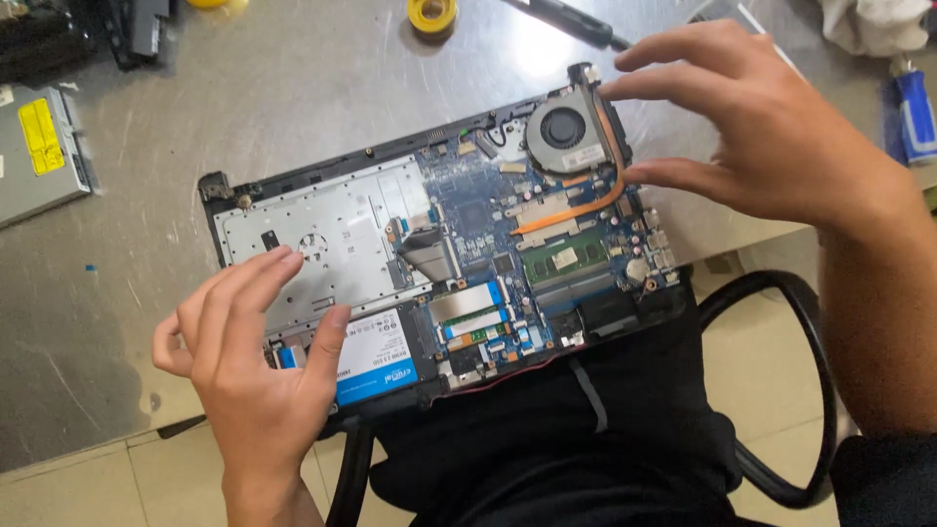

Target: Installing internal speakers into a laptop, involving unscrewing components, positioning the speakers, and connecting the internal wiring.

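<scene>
Neither of your hands grips anything: your left hand (256,366) hovers with fingers spread over the near left corner of the opened laptop base (439,263), and your right hand (771,146) is spread above the cooling fan (566,132) at the far right corner. That base lies on the metal table (293,88), its near edge overhanging toward your lap. It looks stiff but fragile, so hold it by the black plastic rim, not the blue board, copper heat pipe (576,210) or drive (376,356). A yellow tape roll (431,14) sits beyond.
</scene>
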